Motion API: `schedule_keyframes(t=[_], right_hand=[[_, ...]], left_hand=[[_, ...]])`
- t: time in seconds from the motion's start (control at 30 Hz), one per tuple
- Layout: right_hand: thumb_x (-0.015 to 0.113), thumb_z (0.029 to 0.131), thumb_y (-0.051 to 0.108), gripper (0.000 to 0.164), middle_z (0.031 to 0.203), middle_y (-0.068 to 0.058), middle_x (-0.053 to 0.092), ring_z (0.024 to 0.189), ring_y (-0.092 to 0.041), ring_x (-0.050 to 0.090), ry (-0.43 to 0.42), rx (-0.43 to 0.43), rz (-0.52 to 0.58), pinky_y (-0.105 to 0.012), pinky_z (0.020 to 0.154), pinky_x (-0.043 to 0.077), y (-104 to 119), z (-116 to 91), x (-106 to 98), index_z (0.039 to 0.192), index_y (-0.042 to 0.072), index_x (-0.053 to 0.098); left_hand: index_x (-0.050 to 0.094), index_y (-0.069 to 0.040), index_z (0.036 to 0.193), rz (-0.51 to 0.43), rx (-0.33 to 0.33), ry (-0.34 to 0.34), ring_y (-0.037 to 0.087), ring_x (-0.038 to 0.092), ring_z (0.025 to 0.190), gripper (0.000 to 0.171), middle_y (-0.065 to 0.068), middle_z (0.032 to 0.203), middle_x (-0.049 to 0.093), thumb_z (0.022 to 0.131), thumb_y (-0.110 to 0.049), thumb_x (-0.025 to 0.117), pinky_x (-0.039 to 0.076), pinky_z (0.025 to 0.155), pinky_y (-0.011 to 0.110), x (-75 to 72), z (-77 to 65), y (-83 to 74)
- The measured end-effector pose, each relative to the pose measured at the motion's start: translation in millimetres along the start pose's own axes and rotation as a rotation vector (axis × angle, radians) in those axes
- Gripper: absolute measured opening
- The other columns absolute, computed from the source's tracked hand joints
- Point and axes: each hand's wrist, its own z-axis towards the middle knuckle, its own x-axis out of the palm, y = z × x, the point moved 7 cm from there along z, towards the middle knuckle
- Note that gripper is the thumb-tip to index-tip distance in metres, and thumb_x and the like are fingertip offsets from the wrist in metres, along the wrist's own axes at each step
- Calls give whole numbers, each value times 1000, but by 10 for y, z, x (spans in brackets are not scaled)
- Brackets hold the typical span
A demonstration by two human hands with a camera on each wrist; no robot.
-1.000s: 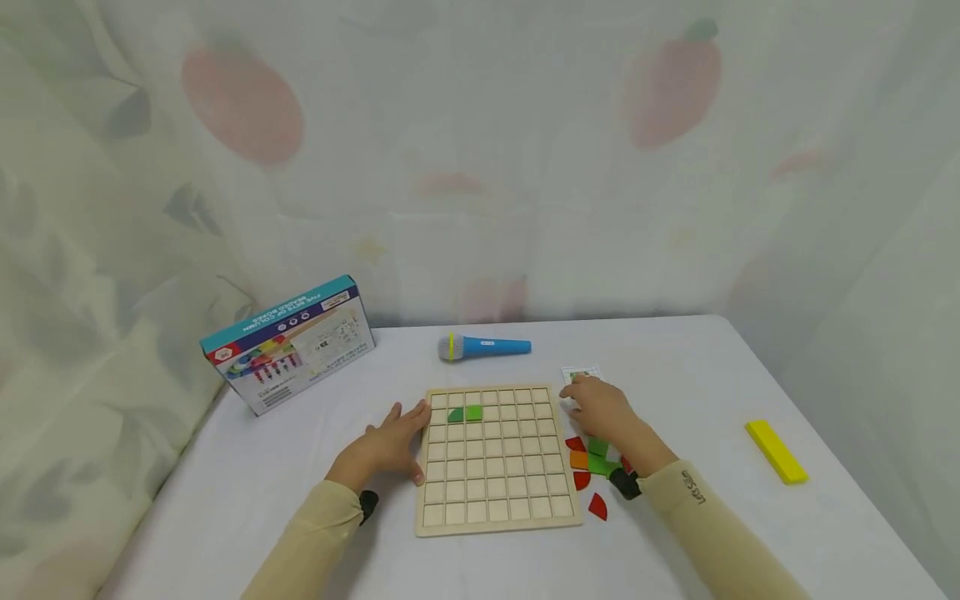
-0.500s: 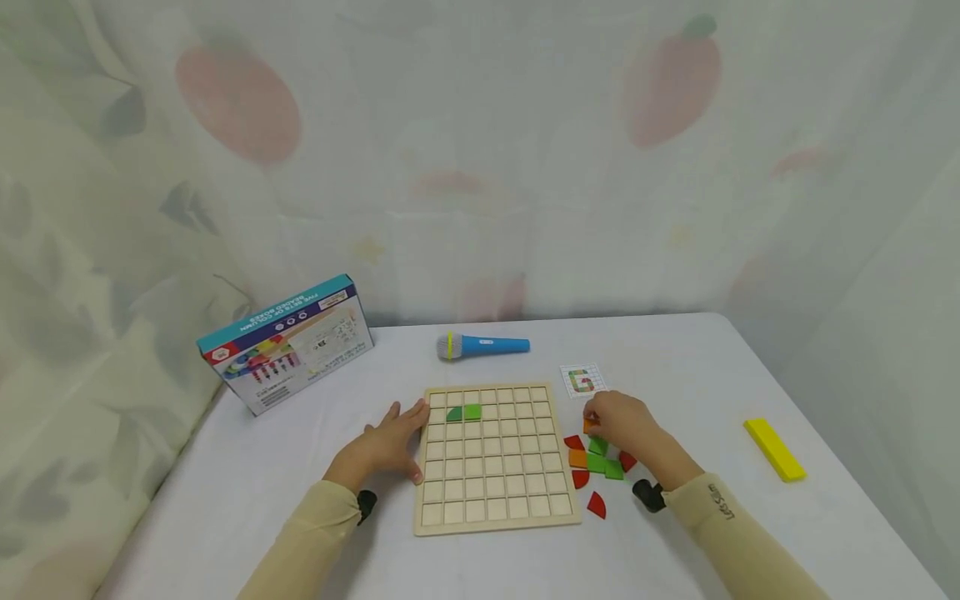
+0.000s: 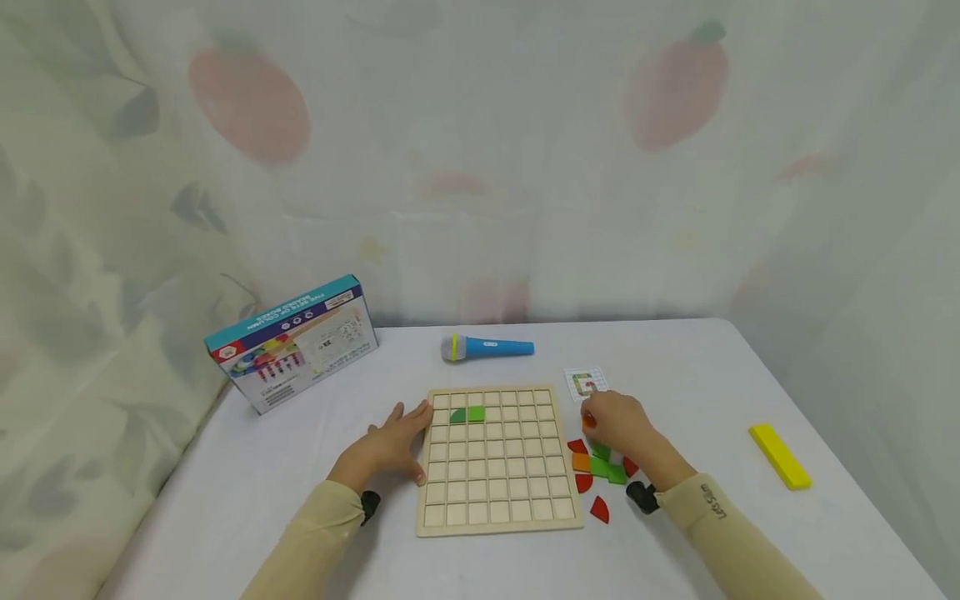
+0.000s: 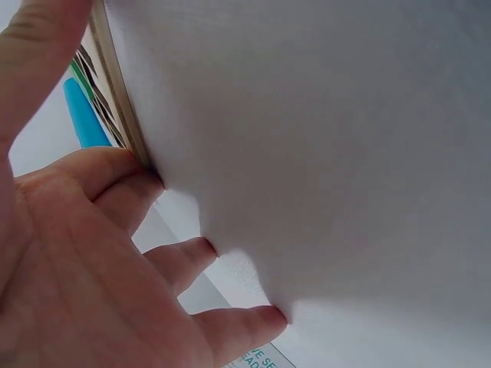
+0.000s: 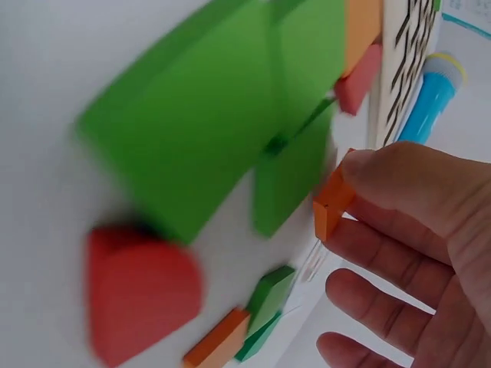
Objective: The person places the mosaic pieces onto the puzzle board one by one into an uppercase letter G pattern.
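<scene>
My left hand (image 3: 384, 450) is spread beside the wooden grid board (image 3: 442, 532), its thumb and index finger at the board's left edge. In the left wrist view several fingertips (image 4: 272, 316) rest on the white cloth. A dark green quarter-round tile (image 3: 458, 415) and a light green square tile (image 3: 476, 413) sit side by side in the grid's upper left. Right of the board, my right hand (image 3: 617, 423) pinches an orange tile (image 5: 335, 201) between thumb and index finger, just below the pattern card (image 3: 581, 379). The other fingers of that hand are loosely bent.
Several loose green tiles (image 3: 617, 474), another orange tile (image 3: 581, 462) and red quarter-round tiles (image 3: 599, 509) lie right of the board. A blue toy microphone (image 3: 495, 347) lies behind it. A box (image 3: 296, 346) stands back left; a yellow block (image 3: 780, 456) lies far right.
My right hand has drawn back from over the pattern card towards the loose tiles and taken hold of an orange tile. The card shows more now. My left hand has stayed at the board.
</scene>
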Motion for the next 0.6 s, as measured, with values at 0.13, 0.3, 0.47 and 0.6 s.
schedule_keyframes(t=[0.13, 0.3, 0.47, 0.6], right_hand=[[72, 76, 22, 18, 79, 3, 61, 67, -12, 49, -66, -74, -30, -26, 57, 45, 157, 80, -37, 89, 10, 69], [74, 75, 24, 23, 84, 2, 61, 71, -14, 53, -110, -167, -82, -29, 55, 46, 459, 199, -96, 93, 11, 69], [75, 75, 24, 20, 84, 3, 61, 72, -14, 55, -139, -250, -109, -28, 50, 45, 794, 322, -115, 92, 14, 69], [73, 77, 23, 15, 80, 4, 60, 70, -14, 55, -148, -300, -130, -26, 52, 44, 1027, 421, -74, 88, 15, 69]], left_hand=[[25, -13, 147, 2, 3, -3, 43, 3, 138, 113, 6, 154, 15, 52, -29, 86, 9, 91, 78, 2, -12, -3], [26, -12, 146, 0, 4, -14, 43, 5, 137, 113, 7, 153, 17, 52, -28, 86, 11, 92, 77, -25, -34, -41], [26, -12, 146, -12, 5, -12, 43, 5, 138, 112, 6, 154, 16, 52, -28, 86, 11, 92, 77, -45, -60, -62], [26, -13, 146, -19, 2, -11, 41, 4, 138, 112, 5, 154, 16, 53, -28, 85, 10, 93, 76, -48, -65, -59]])
